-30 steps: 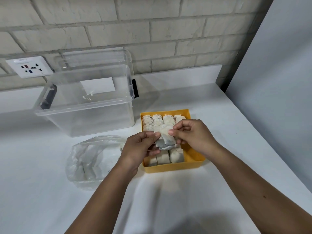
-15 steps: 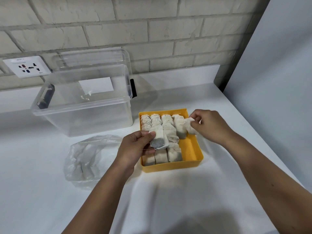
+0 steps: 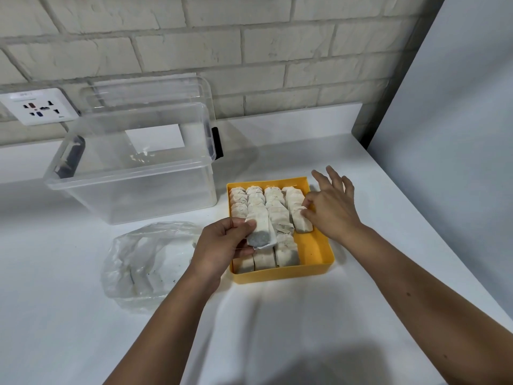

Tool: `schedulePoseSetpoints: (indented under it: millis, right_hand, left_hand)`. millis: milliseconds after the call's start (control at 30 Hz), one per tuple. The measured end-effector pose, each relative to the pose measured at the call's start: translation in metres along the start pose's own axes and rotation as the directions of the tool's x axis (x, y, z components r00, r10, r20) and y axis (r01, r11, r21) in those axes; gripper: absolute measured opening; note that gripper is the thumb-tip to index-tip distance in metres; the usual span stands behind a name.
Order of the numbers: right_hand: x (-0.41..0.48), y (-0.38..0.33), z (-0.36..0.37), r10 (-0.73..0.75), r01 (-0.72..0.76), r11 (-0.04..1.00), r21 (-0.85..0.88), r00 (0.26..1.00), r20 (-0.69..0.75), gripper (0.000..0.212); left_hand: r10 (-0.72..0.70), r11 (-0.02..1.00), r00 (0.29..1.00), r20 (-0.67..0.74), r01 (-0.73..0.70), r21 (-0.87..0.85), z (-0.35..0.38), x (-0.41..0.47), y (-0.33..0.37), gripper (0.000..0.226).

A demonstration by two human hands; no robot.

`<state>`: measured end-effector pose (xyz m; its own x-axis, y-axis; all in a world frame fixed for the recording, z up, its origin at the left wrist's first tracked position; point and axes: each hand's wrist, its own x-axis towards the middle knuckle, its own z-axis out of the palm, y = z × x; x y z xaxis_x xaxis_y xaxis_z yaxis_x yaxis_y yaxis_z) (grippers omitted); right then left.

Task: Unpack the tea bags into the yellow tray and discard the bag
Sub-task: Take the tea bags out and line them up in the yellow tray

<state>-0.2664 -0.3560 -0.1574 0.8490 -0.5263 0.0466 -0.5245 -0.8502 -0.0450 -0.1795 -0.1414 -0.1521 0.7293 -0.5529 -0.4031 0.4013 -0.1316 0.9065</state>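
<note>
Nearest to you, your two bare forearms reached over the white counter (image 3: 277,329) toward the yellow tray (image 3: 280,273), which sat open at the middle of the scene. Your left hand (image 3: 219,245) was at the tray's left wall, thumb and fingers pinched on one tea bag (image 3: 259,232) held above the tray's left rows, its dark-filled end toward you. Left of the tray, near your left wrist, the clear plastic bag (image 3: 144,259) lay crumpled on the counter with a few tea bags visible through it. Inside the tray, the tea bags (image 3: 274,218) lay in rows from the near wall to the far wall; the right row reached only partway, leaving bare yellow floor at the near right corner. Your right hand (image 3: 330,209) was over the tray's right wall, fingertips touching the nearest bag of that right row, the other fingers spread loosely above the far right corner. Beyond the tray's left corner stood a clear storage bin (image 3: 133,184), its lid (image 3: 150,93) propped behind it against the brick wall (image 3: 249,37). A wall socket (image 3: 39,107) sat left of the lid.
</note>
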Motion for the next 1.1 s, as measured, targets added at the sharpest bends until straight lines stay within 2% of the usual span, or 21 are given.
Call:
schedulePoseSetpoints:
  millis: [133, 300, 367, 433, 500, 567, 633, 733, 867, 1100]
  right_hand:
    - [0.005, -0.002, 0.003, 0.091, -0.089, 0.990, 0.107, 0.996, -0.008, 0.022]
    - [0.006, -0.003, 0.009, 0.097, -0.097, 0.995, 0.019, 0.995, 0.008, 0.022]
    - [0.003, -0.004, 0.007, 0.102, -0.101, 0.994, 0.046, 0.995, -0.019, 0.022]
    - [-0.004, -0.008, -0.001, 0.110, -0.094, 0.983, 0.160, 0.989, -0.095, 0.021]
    - [-0.013, -0.016, -0.012, 0.112, -0.044, 0.930, 0.365, 0.979, -0.168, 0.017]
    - [-0.023, -0.024, -0.026, 0.081, 0.020, 0.771, 0.636, 0.988, -0.130, 0.013]
    - [-0.032, -0.033, -0.037, -0.031, 0.064, 0.630, 0.774, 0.998, -0.058, 0.014]
    - [-0.038, -0.038, -0.041, -0.150, 0.132, 0.635, 0.762, 0.988, -0.046, 0.015]
    - [-0.038, -0.040, -0.037, -0.112, 0.084, 0.656, 0.750, 0.994, -0.013, 0.011]
    - [-0.041, -0.043, -0.036, -0.070, 0.025, 0.537, 0.843, 0.997, 0.016, 0.012]
  left_hand:
    - [0.002, 1.000, 1.000, -0.002, -0.002, 0.006, -0.001, 0.001, -0.001, 0.023]
    - [0.000, 1.000, 1.000, -0.009, 0.000, 0.010, -0.001, 0.001, -0.001, 0.023]
    - [0.001, 1.000, 1.000, -0.009, -0.001, 0.003, -0.001, 0.001, -0.001, 0.022]
    - [0.002, 1.000, 1.000, -0.009, -0.002, -0.008, 0.000, 0.000, -0.001, 0.021]
    - [0.002, 1.000, 1.000, -0.008, -0.002, -0.010, 0.001, -0.001, 0.000, 0.018]
    - [0.004, 1.000, 1.000, -0.003, -0.004, 0.001, 0.002, -0.002, 0.000, 0.018]
    - [0.005, 1.000, 1.000, 0.006, -0.005, 0.006, 0.004, -0.003, 0.001, 0.020]
    - [0.013, 1.000, 1.000, 0.021, -0.013, 0.003, 0.008, -0.006, 0.001, 0.020]
    - [0.014, 1.000, 0.999, 0.034, -0.014, -0.002, 0.009, -0.008, 0.001, 0.018]
    - [-0.030, 0.997, 0.998, 0.062, 0.034, -0.064, 0.010, -0.009, 0.002, 0.020]
